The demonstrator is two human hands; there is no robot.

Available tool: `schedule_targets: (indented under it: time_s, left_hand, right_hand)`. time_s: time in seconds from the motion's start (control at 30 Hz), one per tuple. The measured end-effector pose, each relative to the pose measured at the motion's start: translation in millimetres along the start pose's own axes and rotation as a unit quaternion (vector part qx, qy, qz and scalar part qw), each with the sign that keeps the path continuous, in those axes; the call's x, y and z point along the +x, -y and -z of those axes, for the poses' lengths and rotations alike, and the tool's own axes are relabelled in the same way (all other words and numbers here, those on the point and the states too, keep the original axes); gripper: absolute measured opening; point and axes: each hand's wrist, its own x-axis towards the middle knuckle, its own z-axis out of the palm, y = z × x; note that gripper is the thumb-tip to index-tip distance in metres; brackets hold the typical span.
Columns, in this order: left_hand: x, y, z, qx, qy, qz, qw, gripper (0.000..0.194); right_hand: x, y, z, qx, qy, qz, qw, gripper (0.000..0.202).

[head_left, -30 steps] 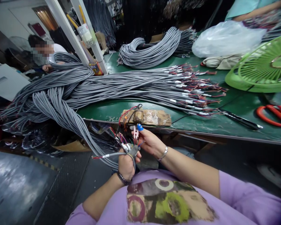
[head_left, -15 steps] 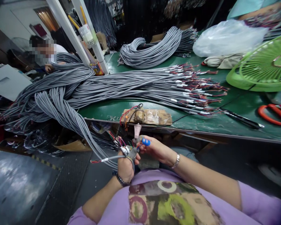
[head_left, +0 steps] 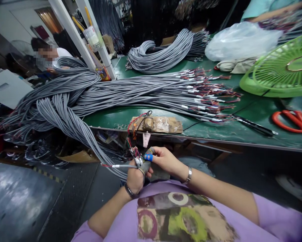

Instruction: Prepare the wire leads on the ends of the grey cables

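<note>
My left hand is closed round the ends of several grey cables with white bands and thin coloured wires sticking up. One cable with a white sleeve points left out of this grip. Grey coverings show on the left thumb. My right hand, with blue tape on a finger, pinches close beside the wires; what lies between its fingertips is too small to make out. Just above the hands, a pale pink piece hangs at the bench edge below a wooden block.
A long bundle of grey cables lies across the green bench. Black-handled tool, red-handled scissors, green fan and plastic bag are to the right. A person is at the back left.
My right hand has moved slightly left and down, nearer my left hand and away from the pink piece. The coloured wires now stand more upright. The view has shifted slightly.
</note>
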Motion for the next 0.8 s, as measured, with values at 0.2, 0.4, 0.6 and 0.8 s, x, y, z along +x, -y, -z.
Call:
schedule_targets:
  time_s: [0.2,0.4,0.6,0.8]
  left_hand:
    - [3.3,-0.3,-4.9,-0.071,-0.045,-0.007,0.996,0.032]
    - [6.0,-1.8,-3.7,-0.084,-0.061,0.000,0.995,0.034]
    - [5.6,-14.3,-1.5,-0.102,-0.039,0.001,0.994,0.032]
    - [7.8,-21.2,-3.3,-0.110,-0.022,0.012,0.994,0.030]
  right_hand:
    - [2.5,-2.5,0.8,0.014,-0.044,0.016,0.999,0.033]
    - [4.4,-4.4,6.9,0.006,-0.063,0.022,0.998,0.034]
    - [19.4,-8.5,25.4,0.140,-0.137,-0.049,0.979,0.042]
    - [39.2,3.4,24.4,0.217,-0.051,-0.106,0.969,0.043]
